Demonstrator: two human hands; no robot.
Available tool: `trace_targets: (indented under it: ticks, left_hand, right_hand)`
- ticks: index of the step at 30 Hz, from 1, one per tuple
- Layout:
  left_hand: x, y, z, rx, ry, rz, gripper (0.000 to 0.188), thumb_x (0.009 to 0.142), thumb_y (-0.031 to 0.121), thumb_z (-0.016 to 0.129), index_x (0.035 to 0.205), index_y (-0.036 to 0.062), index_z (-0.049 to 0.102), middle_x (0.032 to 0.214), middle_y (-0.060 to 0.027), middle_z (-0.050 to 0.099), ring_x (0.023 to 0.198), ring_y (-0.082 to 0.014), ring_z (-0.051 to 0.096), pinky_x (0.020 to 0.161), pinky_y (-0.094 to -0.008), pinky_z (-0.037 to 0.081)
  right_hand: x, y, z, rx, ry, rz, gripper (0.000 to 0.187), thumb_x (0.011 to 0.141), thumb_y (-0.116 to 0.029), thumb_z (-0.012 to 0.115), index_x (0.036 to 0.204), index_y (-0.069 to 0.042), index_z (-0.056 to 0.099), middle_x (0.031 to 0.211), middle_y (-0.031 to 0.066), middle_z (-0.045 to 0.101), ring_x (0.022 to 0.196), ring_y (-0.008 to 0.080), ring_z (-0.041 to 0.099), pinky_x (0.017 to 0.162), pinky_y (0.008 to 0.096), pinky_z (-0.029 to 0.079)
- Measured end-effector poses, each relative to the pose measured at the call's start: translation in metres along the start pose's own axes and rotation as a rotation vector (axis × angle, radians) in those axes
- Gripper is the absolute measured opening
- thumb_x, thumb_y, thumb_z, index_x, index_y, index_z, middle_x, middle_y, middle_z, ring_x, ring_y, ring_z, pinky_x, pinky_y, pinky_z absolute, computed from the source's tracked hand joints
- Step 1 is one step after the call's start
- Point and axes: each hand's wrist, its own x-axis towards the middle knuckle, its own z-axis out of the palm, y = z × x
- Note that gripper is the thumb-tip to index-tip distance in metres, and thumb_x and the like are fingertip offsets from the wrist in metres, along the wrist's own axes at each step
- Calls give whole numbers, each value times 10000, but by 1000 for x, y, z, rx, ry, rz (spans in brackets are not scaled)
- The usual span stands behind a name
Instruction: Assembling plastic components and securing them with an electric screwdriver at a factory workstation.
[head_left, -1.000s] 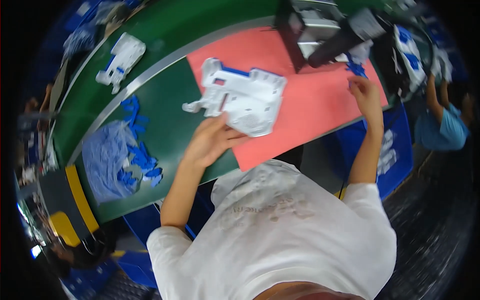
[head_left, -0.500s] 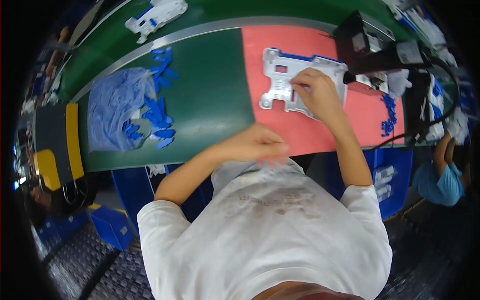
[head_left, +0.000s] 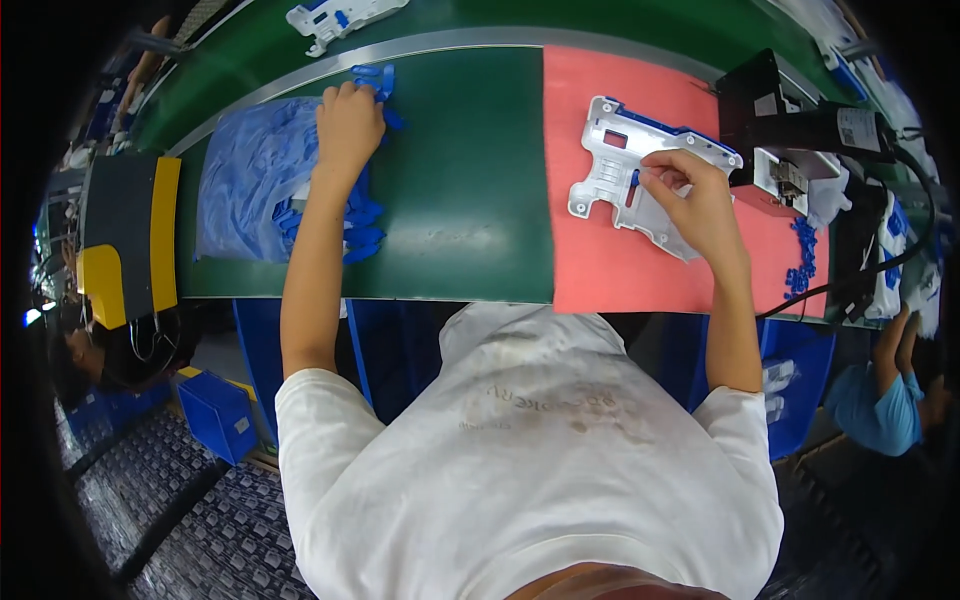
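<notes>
A white plastic housing [head_left: 607, 165] with a blue edge strip lies tilted on the red mat [head_left: 585, 265]. My right hand [head_left: 700, 200] is over its right part, thumb and forefinger closed on a small blue plastic piece [head_left: 636, 178] at a slot in the housing. Far to the left, my left hand [head_left: 350, 125] reaches over a pile of blue plastic strips [head_left: 362, 215], back of the hand up and fingers bent down. Its fingertips are hidden, so any strip in them cannot be made out. Beside it lies a translucent bluish plastic bag [head_left: 250, 180] with more strips at its mouth.
A black device on a metal fixture [head_left: 785, 180] stands right of the housing, with a cable curving past it. Small blue parts [head_left: 802, 258] are heaped at the mat's right. Another white housing [head_left: 345, 20] lies beyond the metal rail. A yellow and black machine [head_left: 130, 240] stands left.
My left hand has gone from in front of my body to the blue strips at the far left. My right hand stays at the housing, where a blue piece now shows at the fingertips.
</notes>
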Motion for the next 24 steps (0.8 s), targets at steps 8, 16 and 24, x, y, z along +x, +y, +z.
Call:
trace_targets:
  ticks: [8,16,24]
  left_hand:
    - [-9,115,-54,-1546,-106,-148,209,866,127,727,1032,1,699,878,-76,711,778,-130,675,662,-254,540]
    - [-10,226,-66,-1835,-490,-122,225,884,75,709,1064,-57,676,916,-107,707,767,-124,681,628,-220,553]
    - [-7,212,-44,-1041,204,513,262,783,94,711,1044,79,689,945,-83,679,859,-300,647,779,-393,494]
  right_hand:
    - [-6,-7,-3,445,111,-122,240,875,-85,711,1091,12,673,931,65,682,835,101,650,716,236,515]
    - [9,3,-1,668,54,-50,236,900,-70,670,1108,40,661,876,43,689,742,79,638,661,220,526]
    - [-3,34,14,591,46,127,189,863,-64,700,1027,28,706,899,77,706,743,122,688,644,253,550]
